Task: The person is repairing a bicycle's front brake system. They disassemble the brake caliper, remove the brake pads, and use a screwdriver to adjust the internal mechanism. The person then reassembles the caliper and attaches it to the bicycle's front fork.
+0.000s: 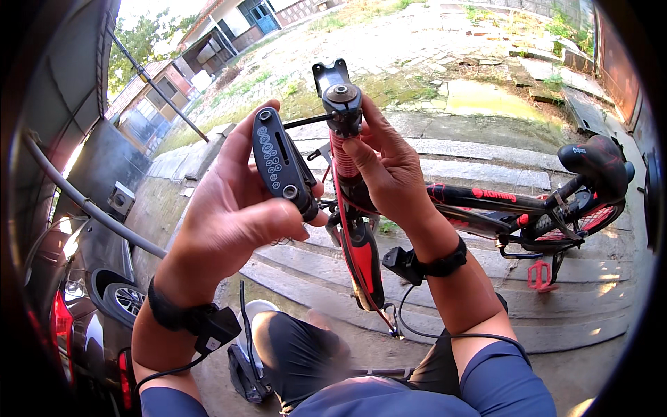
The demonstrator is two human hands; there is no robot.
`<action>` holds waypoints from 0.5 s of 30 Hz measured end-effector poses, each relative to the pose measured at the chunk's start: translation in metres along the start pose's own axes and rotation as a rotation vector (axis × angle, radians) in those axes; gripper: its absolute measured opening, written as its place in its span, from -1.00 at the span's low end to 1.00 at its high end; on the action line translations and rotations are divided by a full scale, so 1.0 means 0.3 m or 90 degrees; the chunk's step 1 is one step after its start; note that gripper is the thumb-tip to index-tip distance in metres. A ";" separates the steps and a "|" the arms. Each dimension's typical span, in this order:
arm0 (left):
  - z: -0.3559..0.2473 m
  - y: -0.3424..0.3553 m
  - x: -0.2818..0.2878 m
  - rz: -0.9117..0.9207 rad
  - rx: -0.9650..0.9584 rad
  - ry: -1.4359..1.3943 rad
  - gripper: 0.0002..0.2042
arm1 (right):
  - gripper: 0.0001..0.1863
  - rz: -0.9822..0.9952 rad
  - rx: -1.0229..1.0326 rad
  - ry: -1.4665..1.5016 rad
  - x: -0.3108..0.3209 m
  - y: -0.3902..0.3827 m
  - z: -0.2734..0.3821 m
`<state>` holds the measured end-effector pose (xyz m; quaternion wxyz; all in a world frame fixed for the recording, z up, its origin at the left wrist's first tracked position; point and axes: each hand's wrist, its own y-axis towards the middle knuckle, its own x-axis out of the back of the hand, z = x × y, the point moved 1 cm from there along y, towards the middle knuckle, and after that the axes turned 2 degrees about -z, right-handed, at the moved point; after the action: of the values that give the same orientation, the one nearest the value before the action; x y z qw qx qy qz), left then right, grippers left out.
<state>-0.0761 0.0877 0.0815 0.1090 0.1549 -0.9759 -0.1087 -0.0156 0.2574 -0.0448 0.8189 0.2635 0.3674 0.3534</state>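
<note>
My left hand [215, 215] grips a black folding multi-tool [267, 149], its thumb along the lower end. One hex key [308, 121] is folded out and reaches to the side of the bicycle's black stem [340, 94]; whether its tip is seated in a bolt cannot be made out. My right hand [392, 167] is closed round the stem's lower part, just above a red ribbed section [344, 158], with some fingers hidden behind it. No handlebar shows in the stem's clamp. Below hangs a red and black front mudguard [363, 260].
The bicycle's black and red frame [479, 197] stretches right to a saddle [590, 158] and a red pedal [539, 276]. A dark car [94, 313] and a metal pole [97, 212] are on the left. A black bag [243, 375] lies near my legs. Cables hang from both wrist straps.
</note>
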 end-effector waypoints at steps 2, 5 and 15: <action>0.003 -0.011 0.014 -0.008 0.006 0.035 0.16 | -0.35 -0.004 0.001 0.007 -0.009 -0.001 -0.006; 0.024 0.011 0.010 -0.029 -0.067 0.166 0.20 | -0.35 -0.007 0.004 -0.022 0.019 0.006 -0.005; 0.054 0.014 0.036 -0.035 -0.435 0.602 -0.17 | -0.36 -0.013 0.066 -0.055 0.008 0.010 -0.017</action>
<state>-0.0912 0.0910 0.0691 0.5734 0.1676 -0.7266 -0.3393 -0.0195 0.2619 -0.0466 0.8230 0.3166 0.3520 0.3139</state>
